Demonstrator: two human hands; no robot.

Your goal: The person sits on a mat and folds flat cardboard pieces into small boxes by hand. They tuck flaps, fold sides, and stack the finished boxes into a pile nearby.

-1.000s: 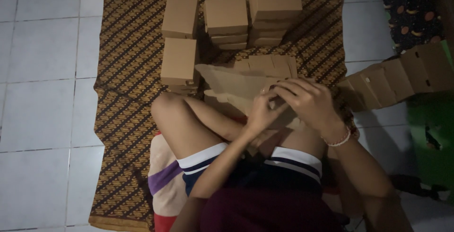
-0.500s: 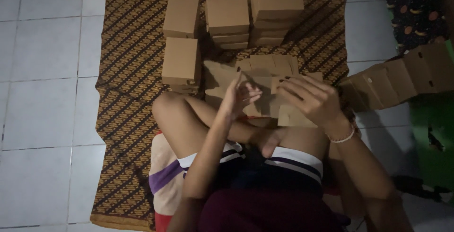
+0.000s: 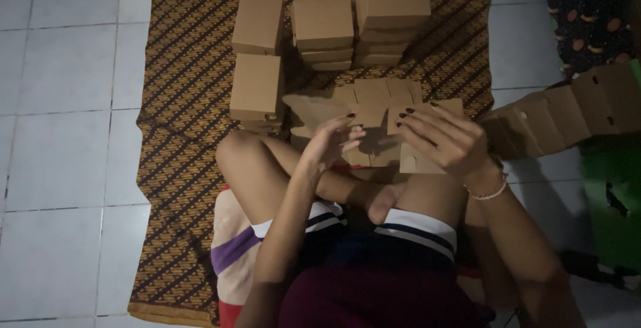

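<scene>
- Sitting cross-legged on a patterned mat (image 3: pixel 180 87), the person is working a flat brown cardboard blank (image 3: pixel 374 111) just above the knees, and that sheet is where all the action is.
- Gripping the blank's right side, the right hand (image 3: pixel 447 142) is pinching it with fingers curled over the top edge and thumb underneath; a pale bracelet (image 3: pixel 491 191) is sitting on that wrist.
- Loosening off now, the left hand (image 3: pixel 330 144) is hanging half open against the blank's near edge, fingers spread and only touching the card, not clamping it.
- Changing fast: a second ago both hands were bunched low over the lap on a folded-up sheet, and since then the blank has been opening out and lifting towards the stacks, so the panels are now lying spread and the folding is looking barely begun.
- Waiting just beyond the blank, a low stack of finished boxes (image 3: pixel 256 87) is sitting on the left of the mat.
- Standing further back, three more box stacks (image 3: pixel 394 7) are lining the far edge, the right one tallest.
- Trailing off to the right, a row of folded cartons (image 3: pixel 567 111) is leaning across the white tiled floor (image 3: pixel 60 134).
</scene>
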